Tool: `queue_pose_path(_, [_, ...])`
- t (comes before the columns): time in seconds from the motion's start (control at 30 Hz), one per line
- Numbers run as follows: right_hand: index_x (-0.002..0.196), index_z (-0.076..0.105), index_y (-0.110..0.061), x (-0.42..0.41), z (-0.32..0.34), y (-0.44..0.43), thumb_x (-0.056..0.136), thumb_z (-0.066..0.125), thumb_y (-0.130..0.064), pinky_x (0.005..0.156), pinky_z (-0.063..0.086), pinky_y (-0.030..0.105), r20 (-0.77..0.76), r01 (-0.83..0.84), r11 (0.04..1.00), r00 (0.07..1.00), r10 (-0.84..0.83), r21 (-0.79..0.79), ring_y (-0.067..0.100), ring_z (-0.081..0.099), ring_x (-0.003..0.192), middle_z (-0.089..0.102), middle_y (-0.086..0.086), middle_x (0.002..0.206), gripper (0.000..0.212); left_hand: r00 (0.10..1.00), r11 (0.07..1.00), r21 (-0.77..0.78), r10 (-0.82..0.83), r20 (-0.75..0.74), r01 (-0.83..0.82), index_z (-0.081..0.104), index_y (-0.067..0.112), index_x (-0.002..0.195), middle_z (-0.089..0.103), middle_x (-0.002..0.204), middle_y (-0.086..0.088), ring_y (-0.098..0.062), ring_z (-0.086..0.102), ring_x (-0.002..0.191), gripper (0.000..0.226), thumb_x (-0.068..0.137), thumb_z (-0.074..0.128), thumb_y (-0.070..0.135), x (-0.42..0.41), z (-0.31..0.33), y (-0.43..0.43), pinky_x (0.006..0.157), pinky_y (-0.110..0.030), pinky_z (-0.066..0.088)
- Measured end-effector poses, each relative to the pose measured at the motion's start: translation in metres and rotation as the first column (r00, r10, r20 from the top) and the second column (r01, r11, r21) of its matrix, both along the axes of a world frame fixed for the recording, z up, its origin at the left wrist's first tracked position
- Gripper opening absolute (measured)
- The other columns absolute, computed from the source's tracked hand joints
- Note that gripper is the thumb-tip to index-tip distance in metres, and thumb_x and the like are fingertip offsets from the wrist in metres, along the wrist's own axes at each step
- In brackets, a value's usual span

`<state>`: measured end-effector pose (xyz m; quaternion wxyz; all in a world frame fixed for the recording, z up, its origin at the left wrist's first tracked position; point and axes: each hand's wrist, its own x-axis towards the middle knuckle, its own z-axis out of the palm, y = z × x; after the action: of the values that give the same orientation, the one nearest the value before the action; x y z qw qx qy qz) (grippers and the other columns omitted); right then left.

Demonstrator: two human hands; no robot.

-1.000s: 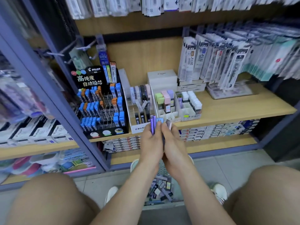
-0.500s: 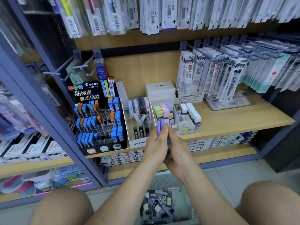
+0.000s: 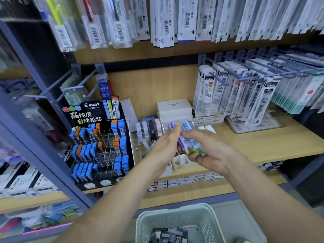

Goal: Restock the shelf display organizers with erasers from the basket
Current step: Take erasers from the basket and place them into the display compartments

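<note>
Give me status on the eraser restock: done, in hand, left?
Done: the clear organizer already holds a few upright erasers, though some slots look empty. In hand: both the left hand and right hand share a grip on a bundle of purple and blue erasers above the white organizer. Left: more erasers remain in the basket.

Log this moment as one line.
phase: restocking | left hand + right hand: holding erasers over organizer | basket: still stocked
</note>
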<state>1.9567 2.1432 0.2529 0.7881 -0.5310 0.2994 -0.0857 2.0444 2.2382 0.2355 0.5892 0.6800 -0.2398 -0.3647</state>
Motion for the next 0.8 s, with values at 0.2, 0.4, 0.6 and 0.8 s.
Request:
queue_pose_path(0.2, [0.100, 0.066, -0.006, 0.011, -0.020, -0.011, 0.088, 0.064, -0.007, 0.039, 0.034, 0.020, 0.027, -0.022, 1.000, 0.999, 0.022, -0.015, 0.019, 0.065, 0.062, 0.070, 0.014, 0.078, 0.012, 0.997, 0.993, -0.094, 0.077, 0.020, -0.075, 0.069, 0.008, 0.109, 0.072, 0.090, -0.015, -0.023, 0.061, 0.075, 0.021, 0.092, 0.060, 0.018, 0.033, -0.002, -0.001, 0.069, -0.031, 0.056])
queue_pose_path(0.4, [0.109, 0.065, -0.001, 0.016, -0.026, -0.021, 0.091, 0.059, -0.015, 0.034, 0.031, 0.016, 0.021, -0.059, 0.983, 0.998, 0.056, 0.176, 0.021, 0.058, 0.053, 0.066, 0.018, 0.088, 0.024, 0.984, 0.984, -0.097, 0.156, 0.091, -0.147, 0.072, 0.015, 0.093, 0.073, 0.076, -0.009, -0.013, 0.060, 0.061, 0.012, 0.091, 0.061, 0.011, 0.041, -0.002, -0.003, 0.066, -0.025, 0.056])
queue_pose_path(0.6, [0.096, 0.064, -0.001, 0.012, -0.030, -0.024, 0.094, 0.050, -0.021, 0.028, 0.022, 0.012, 0.066, -0.101, 0.929, 0.994, 0.083, 0.357, 0.016, 0.049, 0.047, 0.059, 0.012, 0.073, 0.024, 0.986, 0.988, -0.084, 0.140, 0.087, -0.132, 0.071, 0.009, 0.090, 0.072, 0.072, -0.008, -0.010, 0.061, 0.058, 0.006, 0.088, 0.066, 0.010, 0.036, 0.001, -0.004, 0.059, -0.019, 0.055])
queue_pose_path(0.8, [0.083, 0.058, -0.010, 0.008, -0.033, -0.038, 0.096, 0.052, -0.020, 0.029, 0.020, 0.013, -0.006, 0.133, 0.977, 0.991, -0.134, 0.166, 0.013, 0.059, 0.048, 0.064, 0.008, 0.071, 0.017, 0.963, 0.954, -0.136, 0.268, -0.028, -0.269, 0.068, 0.005, 0.083, 0.070, 0.068, -0.010, -0.012, 0.062, 0.055, 0.005, 0.087, 0.065, 0.006, 0.047, 0.010, 0.007, 0.054, -0.017, 0.053])
